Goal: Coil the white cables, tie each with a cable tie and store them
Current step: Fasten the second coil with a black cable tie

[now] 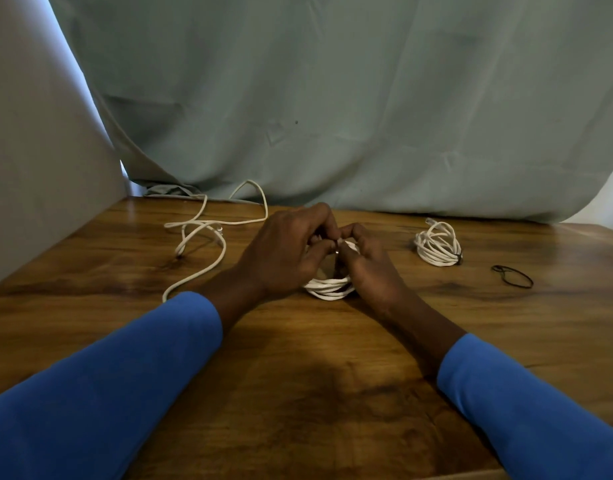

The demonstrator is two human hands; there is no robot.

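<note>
A wooden table [298,358] fills the lower half, warm honey brown with a streaky grain, darker brown blotches and a pale sheen towards its far left corner. Three cables on it are all plain white: a middle coil [327,289], a loose cable [208,222] to the left, and a second coil [436,249] to the right. The second coil carries a thin black tie [459,259], and the spare ties [499,270] near it are black too. Behind hangs a curtain [367,98] in pale, dusty grey-green, unpatterned. The wall [31,150] at left is off-white, shading to grey. The left sleeve [107,368] and right sleeve [523,410] are solid bright blue.
</note>
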